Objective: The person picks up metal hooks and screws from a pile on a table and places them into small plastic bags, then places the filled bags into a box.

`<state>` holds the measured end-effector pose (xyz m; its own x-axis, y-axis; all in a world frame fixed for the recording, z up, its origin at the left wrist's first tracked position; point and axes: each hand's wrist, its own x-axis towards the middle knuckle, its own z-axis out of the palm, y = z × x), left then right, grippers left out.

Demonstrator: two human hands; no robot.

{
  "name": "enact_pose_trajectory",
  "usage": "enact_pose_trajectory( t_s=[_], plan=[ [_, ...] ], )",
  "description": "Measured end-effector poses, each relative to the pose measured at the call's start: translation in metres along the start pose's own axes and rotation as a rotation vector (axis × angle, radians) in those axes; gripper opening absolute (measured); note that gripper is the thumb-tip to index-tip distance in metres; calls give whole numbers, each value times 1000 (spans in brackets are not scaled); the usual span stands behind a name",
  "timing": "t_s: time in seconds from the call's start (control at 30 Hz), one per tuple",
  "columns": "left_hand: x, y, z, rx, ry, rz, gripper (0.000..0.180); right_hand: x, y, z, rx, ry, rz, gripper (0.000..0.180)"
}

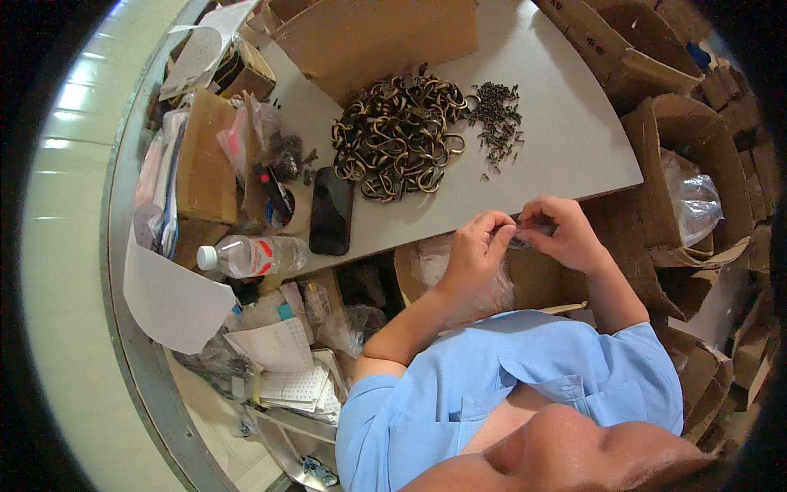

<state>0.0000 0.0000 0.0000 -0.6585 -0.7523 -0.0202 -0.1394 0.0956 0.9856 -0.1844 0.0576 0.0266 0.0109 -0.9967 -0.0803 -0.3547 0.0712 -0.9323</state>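
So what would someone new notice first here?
A tangled heap of bronze-coloured metal rings sits mid-table, with a scatter of small dark screws just to its right. At the table's near edge, the left hand and right hand pinch a small clear piece between them above an open cardboard box.

My phone (331, 211) lies dark-screened and face up on the bench (566, 123), my landmark here. A large brown cardboard box (373, 37) stands at the bench's far edge. Open cardboard boxes (680, 156) crowd its right side, one lined with clear plastic. Off its left end lies a clear water bottle (252, 256) with a red-and-white label.
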Motion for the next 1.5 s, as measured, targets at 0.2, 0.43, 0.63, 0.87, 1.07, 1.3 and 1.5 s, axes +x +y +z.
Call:
enact_pose_trajectory(
  t_s=[0.2, 0.43, 0.63, 0.87, 1.07, 1.3, 1.5],
  plan=[
    [8, 4, 0, 200, 25, 312, 23, -2, -2, -3, -66, -6, -227, 11],
    [65, 62, -77, 20, 240, 352, 18, -2, 15, -24, 292, 239, -243, 11],
    [128, 160, -137, -339, 575, 665, 6, -3, 31, -11, 273, 259, -133, 13],
    [62, 48, -41, 450, -722, 175, 26, -17, 46, -13, 130, 246, -50, 17],
    [-13, -129, 23, 1034, -641, 333, 34, -20, 45, -9, 163, 176, -19, 15],
    [9, -112, 9, 1224, -983, -86, 20, -26, 64, 5, -65, 66, -46, 15],
    [8, -63, -22, 725, -656, 94, 13, -28, 74, 26, -313, -163, -68, 25]
  ],
)
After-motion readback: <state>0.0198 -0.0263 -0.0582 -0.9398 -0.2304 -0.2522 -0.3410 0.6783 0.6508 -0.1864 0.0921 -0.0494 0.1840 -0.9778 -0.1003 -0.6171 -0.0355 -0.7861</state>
